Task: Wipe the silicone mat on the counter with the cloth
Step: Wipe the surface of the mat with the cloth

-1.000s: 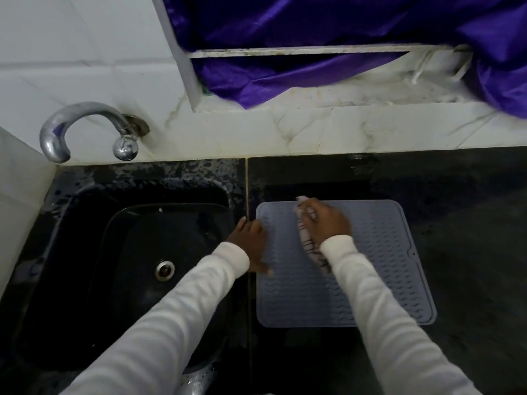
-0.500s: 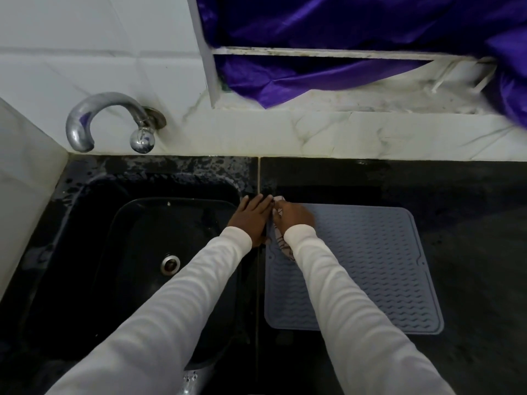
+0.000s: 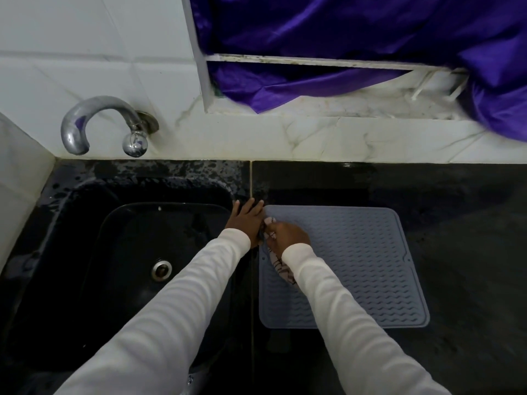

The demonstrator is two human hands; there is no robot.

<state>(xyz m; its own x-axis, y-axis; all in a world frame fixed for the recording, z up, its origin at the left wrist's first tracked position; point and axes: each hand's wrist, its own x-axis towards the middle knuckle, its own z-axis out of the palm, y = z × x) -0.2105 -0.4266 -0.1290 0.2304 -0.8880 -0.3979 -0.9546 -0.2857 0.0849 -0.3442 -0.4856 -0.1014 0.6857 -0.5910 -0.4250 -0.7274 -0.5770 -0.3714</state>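
Note:
A grey ribbed silicone mat (image 3: 359, 269) lies flat on the black counter (image 3: 462, 252), right of the sink. My right hand (image 3: 286, 235) presses a pale patterned cloth (image 3: 281, 266) onto the mat's far left part, fingers closed on it; the cloth trails back under my wrist. My left hand (image 3: 245, 222) lies flat with fingers spread on the counter strip at the mat's left edge, touching it beside the right hand.
A black sink (image 3: 119, 269) with a metal drain (image 3: 162, 269) fills the left. A chrome tap (image 3: 94, 124) juts from the white tiled wall (image 3: 85, 52). Purple fabric (image 3: 342, 32) hangs over the window ledge behind the counter.
My right hand slid the cloth from the mat's upper middle to its far left corner, then a little nearer. My left hand moved farther up along the mat's left edge.

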